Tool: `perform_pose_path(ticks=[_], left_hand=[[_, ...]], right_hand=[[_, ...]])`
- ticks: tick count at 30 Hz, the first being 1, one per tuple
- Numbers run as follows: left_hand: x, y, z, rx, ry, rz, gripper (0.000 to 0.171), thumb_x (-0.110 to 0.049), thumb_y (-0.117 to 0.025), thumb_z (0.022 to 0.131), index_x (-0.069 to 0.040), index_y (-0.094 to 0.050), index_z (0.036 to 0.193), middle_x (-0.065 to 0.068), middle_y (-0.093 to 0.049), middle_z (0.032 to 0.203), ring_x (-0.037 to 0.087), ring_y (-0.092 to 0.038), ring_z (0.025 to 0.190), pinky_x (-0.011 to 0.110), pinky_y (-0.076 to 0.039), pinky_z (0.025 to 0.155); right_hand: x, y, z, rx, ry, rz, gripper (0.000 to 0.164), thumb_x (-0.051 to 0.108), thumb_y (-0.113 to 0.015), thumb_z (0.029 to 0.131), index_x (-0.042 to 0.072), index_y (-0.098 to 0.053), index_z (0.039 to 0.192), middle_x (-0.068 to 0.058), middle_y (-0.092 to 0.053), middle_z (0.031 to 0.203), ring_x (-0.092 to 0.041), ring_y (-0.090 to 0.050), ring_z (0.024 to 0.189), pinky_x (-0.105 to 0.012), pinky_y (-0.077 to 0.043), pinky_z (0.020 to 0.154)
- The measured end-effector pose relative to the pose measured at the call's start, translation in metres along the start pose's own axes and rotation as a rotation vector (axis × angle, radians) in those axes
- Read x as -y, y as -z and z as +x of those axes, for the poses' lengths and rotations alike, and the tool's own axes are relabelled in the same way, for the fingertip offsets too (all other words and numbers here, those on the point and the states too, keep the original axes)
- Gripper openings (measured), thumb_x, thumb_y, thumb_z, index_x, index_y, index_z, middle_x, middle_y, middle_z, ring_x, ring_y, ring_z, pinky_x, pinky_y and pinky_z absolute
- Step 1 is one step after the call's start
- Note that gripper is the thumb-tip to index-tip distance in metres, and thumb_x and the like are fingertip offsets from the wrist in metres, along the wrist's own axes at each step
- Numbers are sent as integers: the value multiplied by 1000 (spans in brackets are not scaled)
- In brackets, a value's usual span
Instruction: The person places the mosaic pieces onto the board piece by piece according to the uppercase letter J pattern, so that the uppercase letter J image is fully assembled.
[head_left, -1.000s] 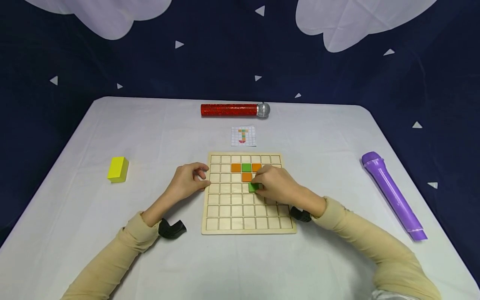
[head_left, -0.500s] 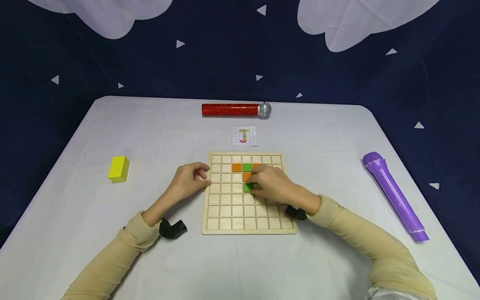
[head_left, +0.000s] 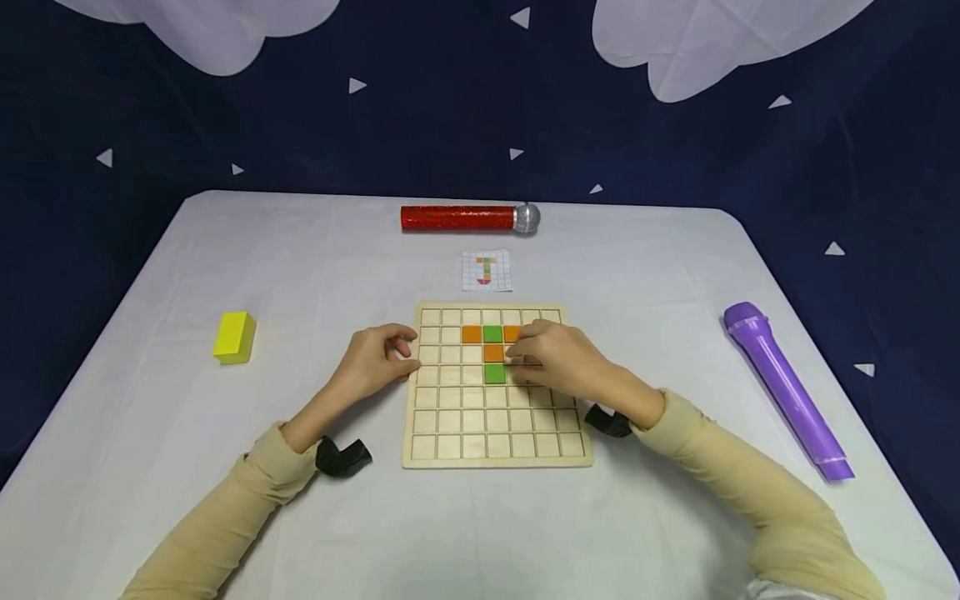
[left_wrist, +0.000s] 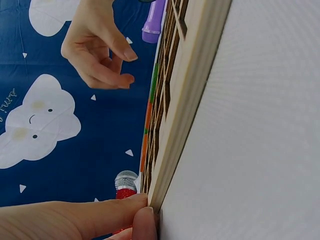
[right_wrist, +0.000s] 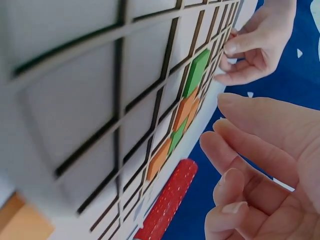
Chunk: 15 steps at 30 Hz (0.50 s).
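A square wooden grid board (head_left: 450, 423) lies mid-table. On it a green tile (head_left: 494, 373) sits below an orange tile (head_left: 492, 353), which is under a row of orange, green and orange tiles (head_left: 492, 334). My right hand (head_left: 562, 357) hovers just right of the lower green tile, over the board. In the right wrist view, the fingers (right_wrist: 265, 112) are loosely bent with nothing between them. Thumb and index fingertips of my left hand (head_left: 369, 363) rest against the board's left edge. The left wrist view shows those fingertips (left_wrist: 142, 200) touching the board's rim.
Behind the board lies a small card (head_left: 487, 271) with a J-shaped coloured pattern. A red microphone (head_left: 457, 218) lies farther back. To the left stands a yellow block (head_left: 235, 337), and a purple microphone (head_left: 783, 387) lies at the right.
The right hand moved left with the green tile into the square below the orange one. It has since let the tile go and drawn back right. The left hand has stayed still.
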<state>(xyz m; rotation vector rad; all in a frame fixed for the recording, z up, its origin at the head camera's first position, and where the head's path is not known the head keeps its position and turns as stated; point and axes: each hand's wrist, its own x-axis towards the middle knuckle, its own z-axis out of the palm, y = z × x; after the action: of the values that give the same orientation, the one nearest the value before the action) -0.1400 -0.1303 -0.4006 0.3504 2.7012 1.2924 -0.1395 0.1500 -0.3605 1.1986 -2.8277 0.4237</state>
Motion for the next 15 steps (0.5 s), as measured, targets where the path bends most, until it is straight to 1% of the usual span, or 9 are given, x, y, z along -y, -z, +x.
perform_pose_path(ticks=[6, 10, 15], left_hand=[[1, 1, 0, 5, 5, -8, 38, -8, -71, 77, 3, -60, 112, 15, -64, 85, 10, -61, 57, 20, -47, 52], [2, 0, 1, 4, 3, -11, 38, -7, -71, 77, 3, -60, 112, 15, -64, 84, 10, -61, 57, 20, -46, 52], [2, 0, 0, 0, 2, -14, 38, -7, -71, 77, 3, -60, 111, 15, -64, 84, 9, -60, 57, 19, -47, 51]], right_hand=[[-9, 6, -14, -25, -40, -1, 19, 17, -75, 76, 10, -73, 93, 0, -69, 91, -15, -62, 87, -29, -53, 72], [-14, 11, -23, -41, -72, -2, 19, 15, -74, 75, 8, -73, 93, -2, -69, 93, -16, -63, 87, -30, -53, 71], [-21, 17, -34, -34, -131, -12, 19, 13, -74, 76, 8, -73, 94, -4, -69, 95, -18, -63, 89, -33, -53, 71]])
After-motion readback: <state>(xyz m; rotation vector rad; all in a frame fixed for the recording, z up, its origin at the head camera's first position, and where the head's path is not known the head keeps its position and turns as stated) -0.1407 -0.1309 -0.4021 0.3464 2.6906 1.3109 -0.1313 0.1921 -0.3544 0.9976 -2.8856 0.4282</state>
